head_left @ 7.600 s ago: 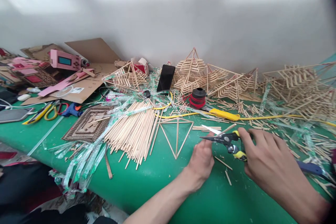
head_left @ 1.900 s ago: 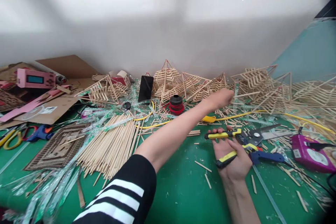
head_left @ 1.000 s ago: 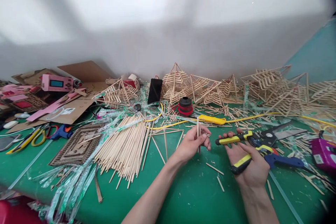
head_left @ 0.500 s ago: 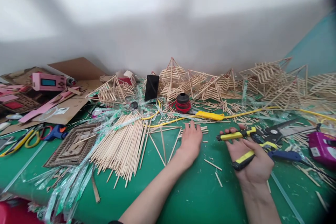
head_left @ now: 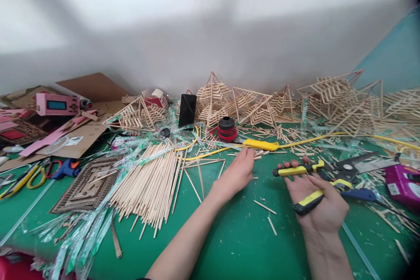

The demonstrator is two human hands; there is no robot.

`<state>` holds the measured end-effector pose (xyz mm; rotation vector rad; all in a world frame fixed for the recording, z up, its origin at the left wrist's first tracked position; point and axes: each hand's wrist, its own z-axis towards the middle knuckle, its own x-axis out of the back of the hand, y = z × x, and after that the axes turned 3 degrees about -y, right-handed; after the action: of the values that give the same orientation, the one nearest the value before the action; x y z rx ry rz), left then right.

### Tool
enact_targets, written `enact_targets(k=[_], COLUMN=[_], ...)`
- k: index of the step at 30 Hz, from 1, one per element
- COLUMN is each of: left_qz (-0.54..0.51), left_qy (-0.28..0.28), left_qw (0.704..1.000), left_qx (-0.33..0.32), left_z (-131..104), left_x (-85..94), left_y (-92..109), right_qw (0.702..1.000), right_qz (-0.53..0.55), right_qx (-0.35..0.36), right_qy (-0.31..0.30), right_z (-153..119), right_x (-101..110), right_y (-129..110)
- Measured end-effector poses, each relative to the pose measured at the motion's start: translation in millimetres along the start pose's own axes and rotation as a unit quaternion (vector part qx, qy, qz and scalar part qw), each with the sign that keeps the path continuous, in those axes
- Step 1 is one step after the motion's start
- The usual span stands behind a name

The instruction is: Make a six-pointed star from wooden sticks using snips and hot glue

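My left hand (head_left: 238, 169) is closed around several short wooden sticks (head_left: 259, 155), whose ends stick out past the fingertips. My right hand (head_left: 320, 201), palm up, holds a cutter with yellow and black handles (head_left: 300, 169); the handles are spread apart and its dark jaws (head_left: 356, 165) point right. A triangle of thin sticks (head_left: 201, 179) lies flat on the green table, left of my left hand and partly behind that forearm. Further left is a bundle of long wooden sticks (head_left: 149, 188). Two loose short sticks (head_left: 265, 207) lie between my hands.
Stick frames (head_left: 213, 96) line the wall. Before them stand a black phone (head_left: 187, 110) and a spool of red wire (head_left: 227, 130). A yellow-handled knife (head_left: 260, 144) and yellow cable lie nearby. A purple tape measure (head_left: 403, 186) is at right, cardboard (head_left: 85, 183) at left.
My left hand has closed from lying over the short sticks to gripping several of them, their ends now raised. My right hand with the cutter has shifted slightly right. The view has moved a little.
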<state>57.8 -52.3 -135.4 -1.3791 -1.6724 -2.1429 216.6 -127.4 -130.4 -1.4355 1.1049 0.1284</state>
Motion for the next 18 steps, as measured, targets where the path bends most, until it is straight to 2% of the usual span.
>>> enact_targets(k=[3,6,10,15,18], left_qz=[-0.144,-0.267,-0.380,-0.455,-0.464], left_qy=[0.054,0.102,0.144,0.241,0.285], left_qw=[0.988,0.958,0.913,0.856,0.838], left_qx=[-0.028,-0.038,-0.036,-0.046,-0.048], left_z=[0,0,-2,-8,-14], left_x=[-4.8,-14.6,-21.8,-5.5,1.2], left_y=[-6,-13,-20,-18,-13], right_qw=[1.000,1.000,1.000,0.999,0.998], right_qz=[0.002,0.000,-0.002,0.010,0.026], right_qx=[-0.003,-0.010,-0.018,-0.019,-0.020], right_qy=[0.006,0.007,0.017,0.032,0.047], right_z=[0,0,-1,-2,-2], right_x=[-1,-1,-1,-1,-3], right_y=[-1,-1,-1,-3,-5])
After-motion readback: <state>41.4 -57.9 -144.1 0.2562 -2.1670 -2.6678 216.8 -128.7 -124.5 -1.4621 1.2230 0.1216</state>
